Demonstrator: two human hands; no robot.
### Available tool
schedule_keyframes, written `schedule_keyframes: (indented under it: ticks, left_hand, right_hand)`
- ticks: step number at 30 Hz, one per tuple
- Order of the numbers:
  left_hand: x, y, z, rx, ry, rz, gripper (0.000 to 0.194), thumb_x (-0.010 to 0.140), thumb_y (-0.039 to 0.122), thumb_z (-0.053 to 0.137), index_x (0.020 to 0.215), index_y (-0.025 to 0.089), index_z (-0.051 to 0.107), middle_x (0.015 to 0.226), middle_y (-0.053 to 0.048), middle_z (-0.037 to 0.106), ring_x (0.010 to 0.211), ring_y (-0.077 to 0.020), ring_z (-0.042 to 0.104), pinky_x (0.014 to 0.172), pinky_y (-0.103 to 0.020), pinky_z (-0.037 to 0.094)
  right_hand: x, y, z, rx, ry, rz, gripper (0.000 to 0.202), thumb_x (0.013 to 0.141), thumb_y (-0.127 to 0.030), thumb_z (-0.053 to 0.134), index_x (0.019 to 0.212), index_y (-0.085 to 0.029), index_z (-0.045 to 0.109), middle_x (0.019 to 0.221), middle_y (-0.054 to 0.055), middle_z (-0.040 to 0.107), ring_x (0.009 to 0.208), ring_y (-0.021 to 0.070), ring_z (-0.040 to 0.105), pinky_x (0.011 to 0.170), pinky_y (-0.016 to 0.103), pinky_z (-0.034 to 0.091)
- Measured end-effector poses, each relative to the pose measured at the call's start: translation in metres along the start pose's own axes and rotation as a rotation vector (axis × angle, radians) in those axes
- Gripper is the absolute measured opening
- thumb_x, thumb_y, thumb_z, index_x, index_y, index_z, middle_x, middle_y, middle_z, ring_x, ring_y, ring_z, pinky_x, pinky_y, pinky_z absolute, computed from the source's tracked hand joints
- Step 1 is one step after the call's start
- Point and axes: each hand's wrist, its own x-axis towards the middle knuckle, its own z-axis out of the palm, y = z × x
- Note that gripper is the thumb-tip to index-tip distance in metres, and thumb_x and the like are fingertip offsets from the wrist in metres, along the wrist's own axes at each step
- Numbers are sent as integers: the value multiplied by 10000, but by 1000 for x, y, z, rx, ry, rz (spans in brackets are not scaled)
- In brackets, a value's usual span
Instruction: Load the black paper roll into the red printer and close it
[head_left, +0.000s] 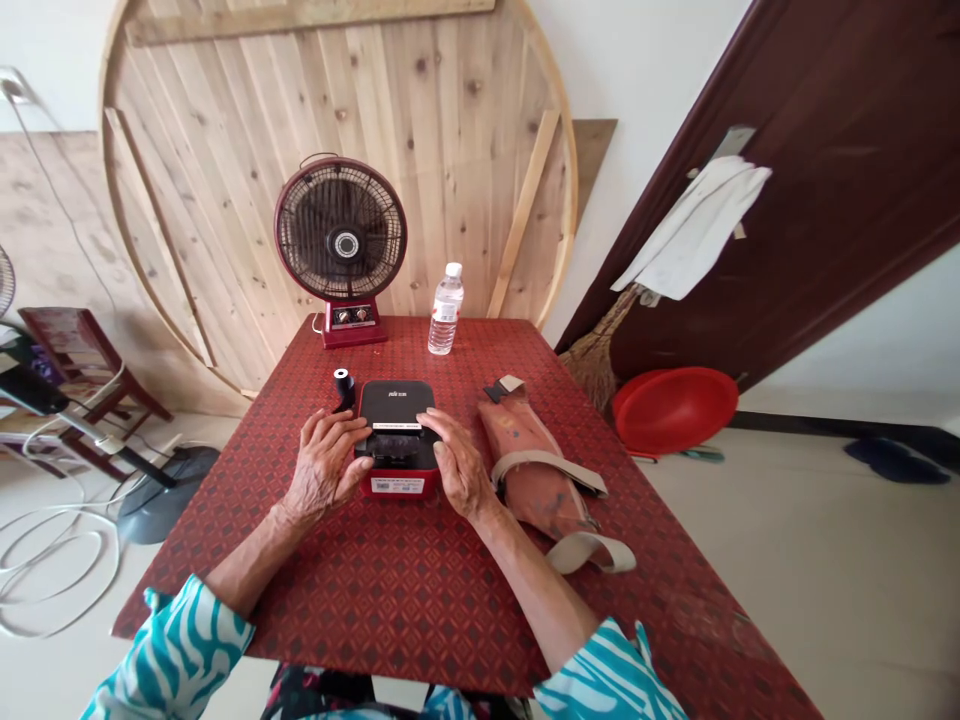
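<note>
In the head view, a black-and-red box (397, 398) sits on the patterned red tabletop (360, 600), a little left of its middle and about midway between the far and near edges. A white strip (397, 427) crosses its black top, and a white label (397, 486) shows on its red front. Just beside it, toward the left edge, stands a black handle (343, 385) with a pale round end.

The left hand (328, 462) lies against the box's left side, fingers released and loosely bent over the top, thumb at the front. The right hand (457, 462) mirrors it on the right side, fingers unclenched and reaching near the strip's end; how firmly either presses cannot be told. Both sleeves are turquoise and white.

Near the right edge lies a worn reddish pouch (536, 490) with pale straps, apart from the right hand. A dark red fan (341, 235) stands at the far left corner, and a clear bottle (445, 315) with a white cap stands upright near the far edge, toward the far right corner.

Beyond the far edge is a round wooden panel (450, 130); beyond the right edge, a red basin (675, 405) and a broom (604, 345).
</note>
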Motion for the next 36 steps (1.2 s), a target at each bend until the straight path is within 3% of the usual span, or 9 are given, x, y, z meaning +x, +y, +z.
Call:
schedule_keyframes:
  ticks: [6, 10, 12, 14, 17, 20, 23, 29, 36]
  left_hand:
    - [8, 1, -4, 5, -4, 27, 277, 894, 392, 509, 1044, 197, 636, 1064, -78, 697, 1101, -246, 565, 1057, -469, 273]
    - [7, -4, -5, -157, -43, -31, 266, 918, 368, 460, 997, 197, 649, 1027, -74, 695, 1039, -223, 592, 1032, -463, 324]
    - [2, -6, -1, -345, -33, -162, 307, 944, 361, 395, 1067, 203, 627, 1070, -79, 676, 1036, -207, 596, 987, -426, 388]
    - [-2, -6, 6, -544, 55, -395, 321, 932, 399, 412, 1108, 200, 592, 1054, -81, 666, 979, -194, 614, 887, -368, 462]
    - [-1, -2, 17, -800, 170, -747, 343, 836, 475, 547, 997, 174, 575, 805, -30, 651, 711, -150, 615, 668, -276, 490]
    - [9, -2, 23, -1007, 120, -963, 363, 736, 500, 628, 848, 162, 556, 591, 34, 563, 493, -96, 513, 502, -211, 407]
    - [20, -4, 25, -1071, 62, -1099, 381, 624, 474, 703, 776, 166, 537, 505, 65, 511, 411, -74, 444, 437, -191, 342]
    - [26, -4, 23, -1111, 22, -1147, 365, 583, 377, 729, 787, 188, 492, 494, 83, 502, 387, -67, 416, 406, -183, 292]
    - [29, -6, 26, -1102, -3, -1183, 378, 578, 356, 728, 800, 197, 466, 499, 96, 491, 371, -59, 396, 395, -182, 276]
  right_hand:
    - [-1, 3, 0, -78, -18, -54, 412, 960, -336, 304, 1300, -237, 514, 1265, 91, 617, 1256, 230, 509, 1047, 467, 399]
    - [-1, 4, 0, -119, -20, -94, 402, 951, -312, 325, 1299, -247, 516, 1259, 88, 625, 1231, 235, 535, 1016, 465, 427]
    - [-2, 5, 2, -112, 4, -88, 396, 954, -310, 321, 1289, -255, 524, 1250, 84, 630, 1229, 229, 538, 1015, 461, 433]
    - [-3, 6, 6, -91, 36, -70, 394, 959, -320, 311, 1278, -255, 532, 1251, 87, 628, 1236, 224, 532, 1024, 461, 431]
    - [-6, 6, 11, -34, 70, -50, 400, 964, -341, 297, 1267, -241, 538, 1266, 97, 612, 1251, 220, 515, 1044, 470, 415]
    - [-8, 2, 13, 59, 111, -3, 405, 965, -364, 292, 1238, -230, 560, 1265, 100, 607, 1259, 218, 503, 1065, 467, 394]
    - [-6, -4, 12, 168, 151, 133, 397, 966, -383, 293, 1147, -244, 618, 1267, 79, 608, 1248, 206, 511, 1077, 442, 381]
    - [17, 2, 20, 431, 312, 474, 405, 871, -393, 492, 1229, -210, 540, 1238, 109, 629, 1166, 222, 576, 1020, 448, 431]
    - [30, 21, 22, 505, 94, 592, 528, 745, -345, 605, 1268, -306, 541, 1289, 7, 595, 1218, 228, 517, 1044, 433, 413]
